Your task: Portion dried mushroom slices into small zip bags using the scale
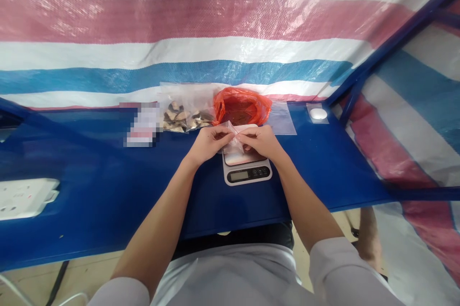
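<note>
While the left hand (207,144) and right hand (264,142) nearly meet, thumbs and fingers pinched on a clear plastic bag (233,147), that bag is over the kitchen scale (247,176) — whether touching its plate, I cannot tell. So close a grip probably controls the slack film. Just behind, the red bag (261,103) gapes open, perhaps for easy reach; filled pouches (176,117) lie beside it, leaving the scale accessible.

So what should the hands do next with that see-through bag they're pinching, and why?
Maybe the left hand and right hand should gently ease apart, to spread the see-through bag. Both pinch it close together above the scale, and the orange bag behind gapes open, so an opened bag might be useful. I can't tell if it's open already.
</note>
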The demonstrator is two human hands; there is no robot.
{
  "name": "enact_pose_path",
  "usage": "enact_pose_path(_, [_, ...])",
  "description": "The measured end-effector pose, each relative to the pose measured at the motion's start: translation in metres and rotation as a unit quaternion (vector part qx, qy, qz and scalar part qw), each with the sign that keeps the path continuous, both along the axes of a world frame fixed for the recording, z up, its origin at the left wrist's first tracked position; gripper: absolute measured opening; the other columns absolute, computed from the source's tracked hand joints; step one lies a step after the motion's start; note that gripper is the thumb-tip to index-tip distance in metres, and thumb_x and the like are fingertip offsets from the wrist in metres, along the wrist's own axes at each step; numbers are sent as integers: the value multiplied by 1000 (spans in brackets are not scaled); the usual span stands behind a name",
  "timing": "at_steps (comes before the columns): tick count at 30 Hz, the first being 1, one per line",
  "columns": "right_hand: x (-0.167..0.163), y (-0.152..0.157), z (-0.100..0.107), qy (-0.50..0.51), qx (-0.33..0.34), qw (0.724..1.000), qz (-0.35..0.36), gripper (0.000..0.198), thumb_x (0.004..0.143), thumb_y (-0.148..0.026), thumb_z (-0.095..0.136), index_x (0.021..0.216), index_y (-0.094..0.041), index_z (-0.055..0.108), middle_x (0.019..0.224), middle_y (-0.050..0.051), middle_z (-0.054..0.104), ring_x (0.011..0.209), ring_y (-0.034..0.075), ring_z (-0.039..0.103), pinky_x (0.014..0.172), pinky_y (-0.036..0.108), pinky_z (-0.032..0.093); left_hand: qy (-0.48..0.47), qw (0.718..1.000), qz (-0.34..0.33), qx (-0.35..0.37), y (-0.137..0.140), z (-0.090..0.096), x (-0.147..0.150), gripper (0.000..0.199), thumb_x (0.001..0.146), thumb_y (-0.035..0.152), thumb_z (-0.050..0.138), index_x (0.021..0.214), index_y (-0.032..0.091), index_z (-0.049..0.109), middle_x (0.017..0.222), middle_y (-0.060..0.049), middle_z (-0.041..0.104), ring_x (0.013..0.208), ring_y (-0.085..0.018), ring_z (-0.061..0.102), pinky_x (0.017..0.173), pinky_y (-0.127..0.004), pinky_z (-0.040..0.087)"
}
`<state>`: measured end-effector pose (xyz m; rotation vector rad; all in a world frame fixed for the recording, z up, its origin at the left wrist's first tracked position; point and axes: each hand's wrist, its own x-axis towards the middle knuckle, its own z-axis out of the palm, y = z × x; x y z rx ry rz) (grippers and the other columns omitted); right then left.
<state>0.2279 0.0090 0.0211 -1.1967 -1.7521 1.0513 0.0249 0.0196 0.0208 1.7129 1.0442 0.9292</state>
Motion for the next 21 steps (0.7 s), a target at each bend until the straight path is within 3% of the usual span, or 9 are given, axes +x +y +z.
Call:
enact_pose_path(6, [0,0,-1,26,-35,999,-8,26,82,-41,68,73,-17,73,60,1,69,50,14,62,52,25,51,2,1000,-1,-4,1,-2,-3,34,83,46,67,82,13,70,68,-1,62,59,-11,51,56,-24,40])
enact_pose_path(13, [0,-3,4,-58,58,997,8,27,86,-37,67,68,-18,73,57,0,67,51,12,57,57,25,46,-26,1000,-8,7,4,-5,-5,30,85,43,67,77,14,69,66,0,59,58,-10,48,55,-23,37])
enact_pose_path(21, [0,-6,8,-96,89,991,4,30,89,-30,62,63,-18,72,50,-2,62,51,12,55,57,25,43,9,999,23,22,-1,-1,0,36,81,47,70,86,12,76,76,-4,68,65,-13,53,63,-25,42])
